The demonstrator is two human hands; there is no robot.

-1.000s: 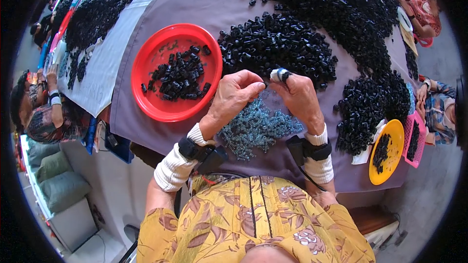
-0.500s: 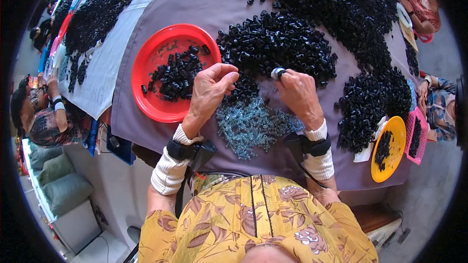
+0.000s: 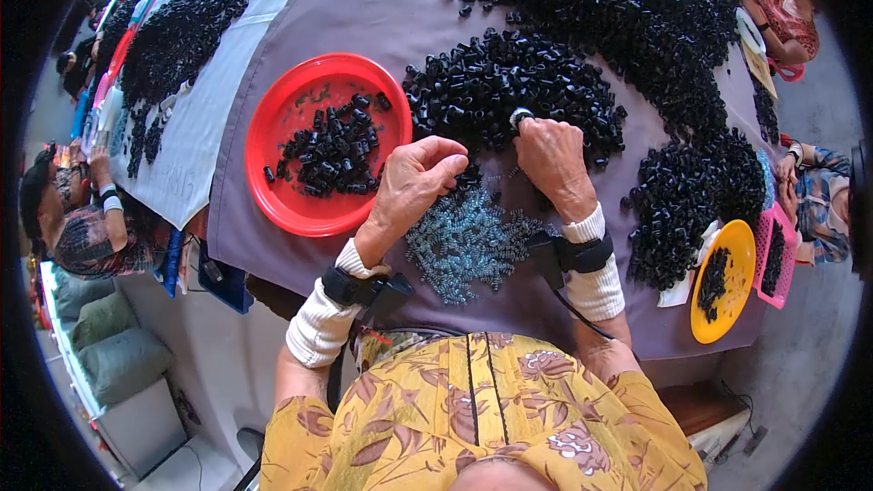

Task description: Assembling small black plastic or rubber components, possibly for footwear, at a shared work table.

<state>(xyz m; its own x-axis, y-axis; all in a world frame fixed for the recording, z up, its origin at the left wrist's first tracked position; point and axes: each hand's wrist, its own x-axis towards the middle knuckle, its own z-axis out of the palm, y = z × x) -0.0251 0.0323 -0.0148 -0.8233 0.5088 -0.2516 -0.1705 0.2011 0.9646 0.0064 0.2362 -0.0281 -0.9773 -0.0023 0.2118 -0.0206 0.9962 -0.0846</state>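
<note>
My left hand (image 3: 418, 186) hovers between the red plate and a heap of small pale-blue see-through pieces (image 3: 468, 250), thumb and forefinger pinched together. Whatever is in that pinch is too small to make out. My right hand (image 3: 555, 164) is curled at the near edge of a big pile of short black tubular plastic parts (image 3: 514, 82). A white wrap circles one of its fingers, and its fingertips are hidden, so any held piece does not show. Loose black parts (image 3: 332, 150) lie heaped in the round red plate (image 3: 264, 141) to the left.
A yellow plate (image 3: 741, 259) and a pink basket (image 3: 784, 227), both with black parts, stand at the right edge. Another black pile (image 3: 673, 205) lies beside them. A white cloth (image 3: 195, 150) covers the table at left. Other people sit on both sides.
My left hand has moved right and slightly down, away from the red plate. My right hand has turned and shifted a little upward against the black pile.
</note>
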